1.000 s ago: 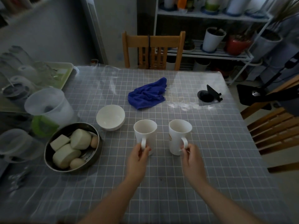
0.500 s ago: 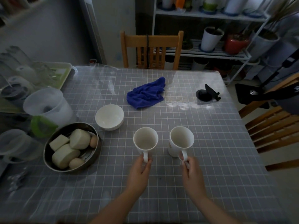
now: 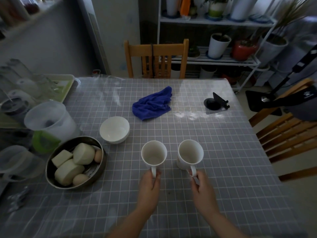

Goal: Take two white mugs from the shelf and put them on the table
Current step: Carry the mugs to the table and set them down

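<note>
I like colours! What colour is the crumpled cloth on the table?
Blue: the crumpled cloth shows best in the head view.

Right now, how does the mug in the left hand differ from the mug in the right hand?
The left mug is plain white outside; the right mug shows a faint mark low on its side. The left mug stands nearer the white bowl. Both are white, empty, upright on the table, each held by its handle: left hand, right hand.
</note>
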`<action>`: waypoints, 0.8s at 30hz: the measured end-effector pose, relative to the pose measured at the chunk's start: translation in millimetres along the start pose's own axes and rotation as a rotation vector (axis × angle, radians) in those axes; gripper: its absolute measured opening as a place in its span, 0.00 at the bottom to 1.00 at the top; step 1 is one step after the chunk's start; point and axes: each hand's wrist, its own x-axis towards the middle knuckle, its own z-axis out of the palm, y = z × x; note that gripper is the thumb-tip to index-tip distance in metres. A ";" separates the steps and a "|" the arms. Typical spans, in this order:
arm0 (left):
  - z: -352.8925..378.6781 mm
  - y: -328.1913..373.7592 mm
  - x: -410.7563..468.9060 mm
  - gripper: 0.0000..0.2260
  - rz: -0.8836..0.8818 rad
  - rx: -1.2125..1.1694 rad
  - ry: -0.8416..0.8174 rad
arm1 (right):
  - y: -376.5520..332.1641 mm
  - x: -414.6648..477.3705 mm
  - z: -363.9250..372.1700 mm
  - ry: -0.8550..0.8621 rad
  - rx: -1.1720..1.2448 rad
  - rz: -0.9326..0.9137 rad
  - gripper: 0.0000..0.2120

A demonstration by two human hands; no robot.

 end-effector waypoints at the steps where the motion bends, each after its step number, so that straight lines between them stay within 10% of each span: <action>1: -0.3 -0.4 -0.1 0.05 0.004 0.002 -0.005 | -0.2 -0.1 0.0 0.002 0.002 0.007 0.06; 14: -17.6 -7.7 -2.0 0.18 0.095 0.270 -0.017 | 5.5 -7.8 -5.5 -0.045 0.067 0.049 0.14; 24: -115.6 12.3 19.1 0.42 0.235 0.766 0.025 | -33.2 21.0 -61.7 0.082 -0.376 -0.215 0.31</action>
